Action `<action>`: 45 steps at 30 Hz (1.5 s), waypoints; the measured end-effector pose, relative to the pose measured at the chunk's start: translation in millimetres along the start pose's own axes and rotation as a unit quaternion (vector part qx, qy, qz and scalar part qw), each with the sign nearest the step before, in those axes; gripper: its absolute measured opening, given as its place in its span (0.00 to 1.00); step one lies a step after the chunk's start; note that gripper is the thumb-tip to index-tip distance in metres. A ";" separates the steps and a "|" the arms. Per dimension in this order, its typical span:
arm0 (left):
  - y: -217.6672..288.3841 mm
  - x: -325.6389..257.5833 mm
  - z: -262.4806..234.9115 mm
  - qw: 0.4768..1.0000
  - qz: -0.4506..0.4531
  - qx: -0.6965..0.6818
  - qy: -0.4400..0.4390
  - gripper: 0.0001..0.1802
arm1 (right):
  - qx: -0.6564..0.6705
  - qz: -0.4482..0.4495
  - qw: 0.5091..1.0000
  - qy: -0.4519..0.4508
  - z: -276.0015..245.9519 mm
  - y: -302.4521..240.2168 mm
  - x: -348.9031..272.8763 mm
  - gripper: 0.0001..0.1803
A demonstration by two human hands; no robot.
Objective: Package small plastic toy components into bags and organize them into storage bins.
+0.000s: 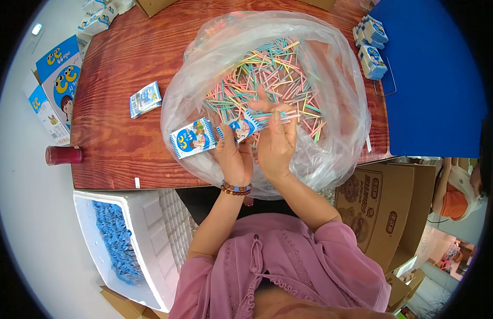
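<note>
My left hand (231,157), a beaded bracelet on its wrist, grips a small blue-and-white packet (243,127) at its lower end. Thin pastel sticks (278,115) reach from the packet's right end into my right hand (277,146), whose thumb and fingers are closed on them. Both hands are over a large clear plastic bag (342,106), rolled open and holding a heap of loose pink, yellow and blue sticks (267,69). A second packet (193,138) lies against the left hand, over the bag's near-left rim; whether that hand also holds it I cannot tell.
Another packet (145,99) lies left of the bag on the red wooden table (119,138). A red-lidded jar (64,154) stands at the left edge. Stacked packets (372,61) are at the far right. Below are a white foam box (158,234) with blue contents and a cardboard carton (379,207).
</note>
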State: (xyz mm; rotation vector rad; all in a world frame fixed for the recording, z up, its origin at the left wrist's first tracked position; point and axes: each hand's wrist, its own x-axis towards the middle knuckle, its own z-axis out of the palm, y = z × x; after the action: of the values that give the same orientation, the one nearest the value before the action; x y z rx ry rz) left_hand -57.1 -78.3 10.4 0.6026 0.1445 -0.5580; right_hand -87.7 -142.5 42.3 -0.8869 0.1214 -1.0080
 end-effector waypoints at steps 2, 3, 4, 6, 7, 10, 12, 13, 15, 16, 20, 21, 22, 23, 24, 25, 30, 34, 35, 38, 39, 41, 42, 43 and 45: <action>0.2 0.7 2.4 0.999 0.016 0.034 -0.012 0.15 | -0.017 0.030 0.999 -0.007 1.6 -1.9 -0.4 0.08; -0.1 2.3 2.2 0.999 0.017 0.034 -0.013 0.15 | -0.033 0.061 0.998 -0.014 2.3 -2.1 0.0 0.09; -0.8 4.3 1.3 0.999 0.018 0.032 -0.013 0.15 | -0.032 0.060 0.998 -0.015 0.6 -0.7 1.0 0.09; -3.3 7.8 4.6 0.999 0.018 0.029 -0.016 0.16 | -0.094 0.062 0.991 -0.068 -5.9 -1.7 6.6 0.15; -4.3 9.9 6.4 1.000 0.004 0.015 -0.020 0.16 | -0.095 0.060 0.991 -0.068 -8.7 -5.5 9.5 0.15; -6.9 13.8 2.6 0.999 -0.023 -0.002 -0.023 0.17 | -0.254 0.035 0.960 -0.115 -14.7 -14.1 17.7 0.21; -6.6 14.7 -1.6 0.999 -0.027 -0.014 -0.027 0.17 | -0.272 0.058 0.949 -0.147 -19.6 -16.8 24.6 0.24; -4.1 16.6 -10.1 0.997 -0.044 -0.047 -0.036 0.18 | -0.241 0.070 0.963 -0.103 -22.1 -23.5 27.4 0.22; 4.7 19.8 -31.2 0.992 -0.060 -0.085 -0.069 0.18 | -0.429 0.065 0.885 -0.168 -52.2 -41.4 55.4 0.18; 5.0 16.5 -28.7 0.991 -0.066 -0.088 -0.071 0.18 | -0.491 0.078 0.855 -0.151 -81.4 -38.8 67.3 0.12; 4.7 10.4 -32.8 0.996 -0.043 -0.076 -0.033 0.18 | -0.714 0.127 0.665 -0.178 -122.4 -60.1 85.7 0.10; 3.8 11.0 -39.9 0.994 -0.044 -0.083 -0.056 0.19 | -0.774 0.121 0.595 -0.180 -124.7 -59.9 86.2 0.13; 1.6 10.9 -45.9 0.992 -0.045 -0.090 -0.080 0.19 | -0.774 0.121 0.593 -0.183 -126.3 -59.0 87.4 0.13; 1.7 8.8 -41.0 0.992 -0.046 -0.091 -0.077 0.19 | -0.768 0.154 0.590 -0.196 -124.1 -57.2 87.3 0.14; 0.6 6.8 -35.2 0.995 -0.044 -0.070 -0.055 0.19 | -0.760 0.187 0.587 -0.209 -123.5 -55.5 87.3 0.15; 1.6 4.9 -29.1 0.997 -0.041 -0.050 -0.034 0.19 | -0.760 0.190 0.586 -0.209 -126.4 -52.8 87.4 0.15; 11.4 5.4 -33.6 0.997 -0.037 -0.031 -0.061 0.19 | -0.724 0.199 0.630 -0.199 -133.8 -55.6 95.0 0.10; 8.8 5.8 -33.0 0.997 -0.026 -0.041 -0.056 0.19 | -0.744 0.182 0.592 -0.250 -142.9 -63.9 98.5 0.09; 8.0 4.8 -29.9 0.997 -0.027 -0.042 -0.055 0.19 | -0.735 0.171 0.595 -0.276 -140.3 -65.1 95.5 0.09; 6.9 2.8 -24.7 0.995 -0.046 -0.044 -0.071 0.18 | -0.724 0.166 0.589 -0.318 -142.8 -68.1 95.6 0.08; 7.0 2.9 -26.0 0.995 -0.049 -0.047 -0.072 0.18 | -0.723 0.171 0.580 -0.334 -143.6 -68.9 96.0 0.07; 6.5 3.3 -30.7 0.995 -0.050 -0.047 -0.073 0.17 | -0.733 0.141 0.571 -0.342 -144.4 -65.4 92.9 0.07; 5.2 4.6 -34.4 0.994 -0.058 -0.074 -0.056 0.17 | -0.742 0.110 0.560 -0.350 -143.6 -62.8 91.0 0.06; 4.0 5.9 -37.9 0.992 -0.064 -0.101 -0.039 0.17 | -0.740 0.110 0.563 -0.351 -145.1 -67.6 90.1 0.06; 1.4 7.3 -35.7 0.987 -0.078 -0.124 -0.067 0.16 | -0.721 0.182 0.583 -0.326 -143.7 -78.4 92.4 0.05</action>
State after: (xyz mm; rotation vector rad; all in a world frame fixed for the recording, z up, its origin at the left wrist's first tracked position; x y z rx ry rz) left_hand -49.1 -60.2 -20.3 0.3110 0.1323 -0.7182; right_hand -157.4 -316.6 29.8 -2.5553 0.5121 0.1212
